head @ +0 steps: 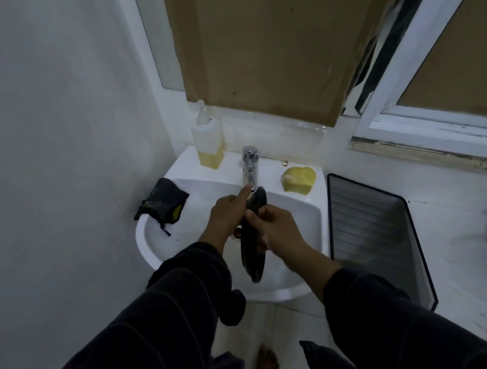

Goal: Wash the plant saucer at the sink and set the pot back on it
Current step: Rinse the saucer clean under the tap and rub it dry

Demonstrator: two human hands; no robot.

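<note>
Sleeves (165, 312) dark, nearest the lens, both forearms reaching to 12 o'clock over the sink (158, 247).

Saucer (253, 243): dark, round, held on edge above the basin, top rim just under the tap (250, 165). Running water cannot be made out.

Left hand (227, 216): on the saucer's 9 o'clock face, index finger straight and reaching up to the spout; whether the other fingers curl round the rim I cannot tell. Right hand (273, 226): fingers curled round the 3 o'clock edge, pinching it.

Handling, as judged: looks thin, stiff and light, probably plastic; wet, so likely slippery. Best taken at opposite rim edges, thumb inside the lip; a one-point pinch may let it swing or drop against the basin.

Surroundings: soap bottle (207, 140) at 11 o'clock of the tap, yellow sponge (297, 180) at 2 o'clock, dark cloth (161, 202) on the sink's 10 o'clock rim, mesh tray (376, 230) at 3 o'clock. Pot not identifiable.

Step in hand: rinsing or rubbing; return of pot not yet done.
</note>
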